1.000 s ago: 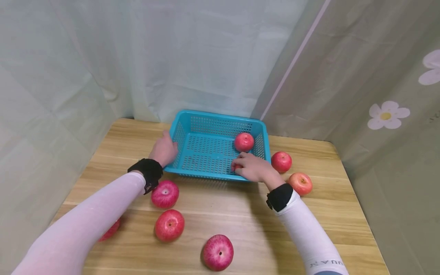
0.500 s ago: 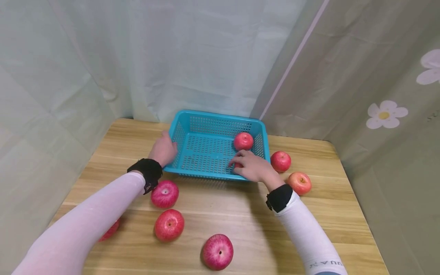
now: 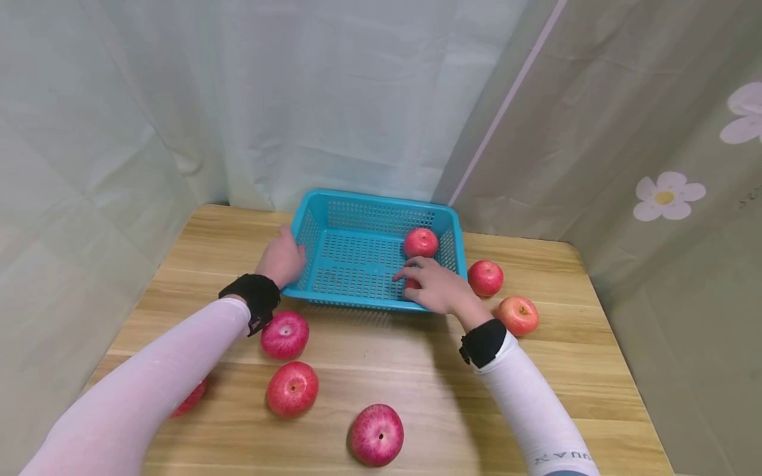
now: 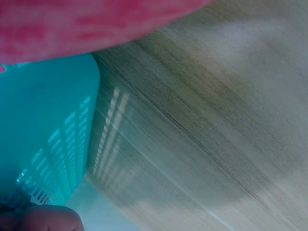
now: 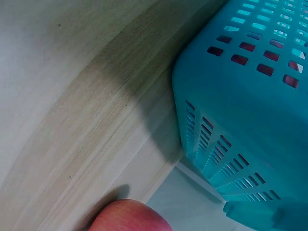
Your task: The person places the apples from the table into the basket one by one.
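A blue plastic basket with slotted walls stands at the back of the table. My left hand grips its left rim, and in the left wrist view a finger shows at the basket wall. Over the front right corner reaches my right hand, its fingers spread and fairly straight above a red apple inside. That apple is mostly hidden under the hand. Behind it in the same corner lies another red apple.
Outside the basket's right end lie a red apple and a paler apple. Several more are in front: one by the left wrist, one nearer, and one close to the front. The left sleeve partly covers another apple.
My right hand's fingers have loosened and spread from around the apple in the basket. The left hand keeps its hold on the rim, and the basket stays in place.
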The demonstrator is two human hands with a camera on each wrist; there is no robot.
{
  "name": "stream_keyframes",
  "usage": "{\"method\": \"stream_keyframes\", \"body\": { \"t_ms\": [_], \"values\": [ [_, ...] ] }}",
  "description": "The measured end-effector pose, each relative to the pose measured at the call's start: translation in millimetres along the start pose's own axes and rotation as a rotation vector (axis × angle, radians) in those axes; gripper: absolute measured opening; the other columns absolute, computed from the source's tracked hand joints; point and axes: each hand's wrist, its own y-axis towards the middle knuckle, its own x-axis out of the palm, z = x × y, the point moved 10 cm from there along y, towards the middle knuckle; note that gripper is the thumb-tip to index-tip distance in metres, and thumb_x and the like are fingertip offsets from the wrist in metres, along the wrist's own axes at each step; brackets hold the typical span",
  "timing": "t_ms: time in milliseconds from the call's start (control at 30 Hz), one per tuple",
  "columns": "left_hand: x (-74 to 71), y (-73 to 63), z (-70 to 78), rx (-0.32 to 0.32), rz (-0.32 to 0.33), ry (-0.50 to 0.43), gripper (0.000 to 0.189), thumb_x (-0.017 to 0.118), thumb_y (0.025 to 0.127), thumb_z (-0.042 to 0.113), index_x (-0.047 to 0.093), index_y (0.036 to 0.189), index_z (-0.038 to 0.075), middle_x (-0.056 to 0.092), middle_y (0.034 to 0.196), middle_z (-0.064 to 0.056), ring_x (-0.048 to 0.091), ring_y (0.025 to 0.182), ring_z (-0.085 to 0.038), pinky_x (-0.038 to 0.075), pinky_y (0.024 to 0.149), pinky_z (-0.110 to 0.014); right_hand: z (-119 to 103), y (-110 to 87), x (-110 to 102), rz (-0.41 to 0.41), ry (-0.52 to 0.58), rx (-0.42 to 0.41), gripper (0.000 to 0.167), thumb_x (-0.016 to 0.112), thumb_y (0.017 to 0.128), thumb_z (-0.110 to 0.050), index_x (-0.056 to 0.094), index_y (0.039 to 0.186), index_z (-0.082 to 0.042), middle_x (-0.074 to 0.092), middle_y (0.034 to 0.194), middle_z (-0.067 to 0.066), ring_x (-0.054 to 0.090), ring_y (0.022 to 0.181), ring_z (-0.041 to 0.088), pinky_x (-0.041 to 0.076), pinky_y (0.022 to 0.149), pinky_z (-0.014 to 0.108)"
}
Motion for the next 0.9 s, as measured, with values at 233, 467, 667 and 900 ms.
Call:
{"method": "stream_keyframes", "body": {
  "t_ms": [233, 467, 667, 900],
  "values": [
    [1.5, -0.3, 0.3, -0.002, -0.008, -0.008, 0.062, 0.042, 0.113, 0.019, 0.017, 0.156, -0.018, 0.057, 0.120, -0.039, 0.065, 0.105, -0.047, 0.054, 0.087, -0.058, -2.0, -1.6, -4.8, 0.052, 0.010, -0.041, 0.043, 0.059, 0.101, -0.029, 0.068, 0.142, -0.025, 0.051, 0.154, 0.009, 0.045, 0.141, 0.030, 0.047, 0.109, 0.055],
    [0.5, -0.7, 0.4, -0.004, -0.009, -0.007, 0.062, 0.042, 0.113, 0.020, 0.018, 0.156, -0.017, 0.057, 0.121, -0.040, 0.064, 0.106, -0.047, 0.054, 0.087, -0.057, -4.5, -3.6, -13.8, 0.142, 0.057, -0.096, 0.047, 0.059, 0.099, -0.023, 0.064, 0.146, -0.023, 0.050, 0.156, 0.008, 0.045, 0.141, 0.029, 0.047, 0.109, 0.053],
    [0.8, -1.6, -0.3, -0.013, -0.021, -0.008, 0.063, 0.041, 0.113, 0.020, 0.015, 0.157, -0.017, 0.057, 0.122, -0.040, 0.064, 0.106, -0.048, 0.054, 0.086, -0.057, -0.4, -11.6, -29.9, 0.323, 0.140, -0.089, 0.044, 0.053, 0.103, -0.020, 0.064, 0.145, -0.017, 0.055, 0.152, 0.008, 0.047, 0.142, 0.029, 0.043, 0.115, 0.053],
    [-0.1, -2.3, 0.3, -0.008, -0.015, -0.013, 0.060, 0.042, 0.113, 0.020, 0.019, 0.154, -0.017, 0.057, 0.116, -0.037, 0.064, 0.100, -0.046, 0.054, 0.083, -0.056, 10.0, -30.2, -49.9, 0.586, 0.203, -0.030, 0.033, 0.057, 0.107, -0.016, 0.069, 0.137, -0.011, 0.065, 0.138, 0.009, 0.056, 0.132, 0.029, 0.048, 0.111, 0.051]
  ]
}}
